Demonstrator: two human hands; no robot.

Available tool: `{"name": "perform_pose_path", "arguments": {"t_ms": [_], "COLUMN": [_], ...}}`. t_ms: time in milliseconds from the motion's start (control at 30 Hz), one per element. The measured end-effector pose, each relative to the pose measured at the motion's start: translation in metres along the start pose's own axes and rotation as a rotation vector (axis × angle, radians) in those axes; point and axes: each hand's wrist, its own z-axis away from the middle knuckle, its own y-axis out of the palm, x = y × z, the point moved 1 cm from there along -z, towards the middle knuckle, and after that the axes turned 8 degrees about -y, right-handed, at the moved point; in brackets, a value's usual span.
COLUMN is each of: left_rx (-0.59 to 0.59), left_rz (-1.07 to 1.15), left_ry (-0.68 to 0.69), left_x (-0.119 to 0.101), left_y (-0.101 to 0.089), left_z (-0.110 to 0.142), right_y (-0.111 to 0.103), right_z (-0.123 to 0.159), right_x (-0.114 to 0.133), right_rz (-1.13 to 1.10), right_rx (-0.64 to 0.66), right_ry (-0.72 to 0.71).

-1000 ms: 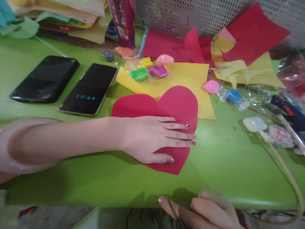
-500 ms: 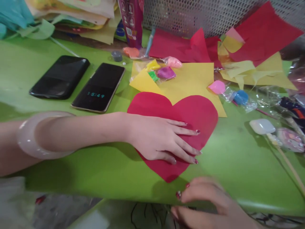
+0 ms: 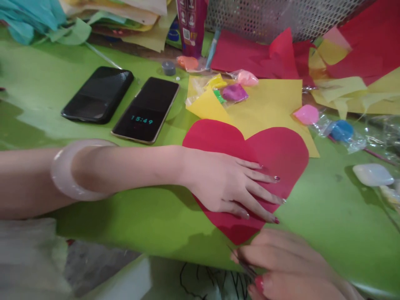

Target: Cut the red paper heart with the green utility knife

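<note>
My left hand (image 3: 231, 183) lies flat on a red paper heart (image 3: 275, 152), its fingers spread over the middle. A pale bangle (image 3: 62, 171) circles that wrist. Below the heart's lower right edge, my right hand (image 3: 290, 262) is closed around a thin, dark, pointed tool (image 3: 246, 266). Its slim tip points up and left, close to the heart's bottom point. Fingers cover most of the tool, so I cannot make out its kind. A yellow paper sheet (image 3: 275, 102) lies partly under the heart's top edge.
Two phones, a black one (image 3: 98, 93) and a slimmer one (image 3: 146, 108), lie on the green table (image 3: 150, 221) behind my left forearm. Clay packets, including a purple one (image 3: 235, 92), sit on the yellow sheet. Red paper scraps (image 3: 243, 54) lie farther back. A white lump (image 3: 373, 174) rests right.
My right hand has come nearer the heart's lower tip, and the dark tool now shows between its fingers. My left hand stays on the heart. The whole view has shifted, moving things rightward.
</note>
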Motion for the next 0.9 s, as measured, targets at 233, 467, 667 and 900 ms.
{"name": "perform_pose_path", "arguments": {"t_ms": [233,467,667,900], "left_rx": [-0.005,-0.079,-0.098,-0.065], "left_rz": [0.142,-0.006,0.081,0.141], "left_ry": [-0.023,0.025,0.087,0.044], "left_x": [0.002,0.004,0.009,0.005], "left_y": [0.006,0.011,0.012,0.009], "left_z": [-0.009,-0.011,-0.011,-0.01], "right_y": [0.0,0.006,0.008,0.007], "right_z": [-0.028,-0.046,-0.048,-0.056], "right_x": [-0.002,-0.006,-0.006,-0.006], "right_rz": [-0.35,-0.279,-0.328,-0.295], "right_rx": [0.002,0.067,0.172,0.121], "right_ry": [-0.004,-0.144,-0.076,-0.189]}}
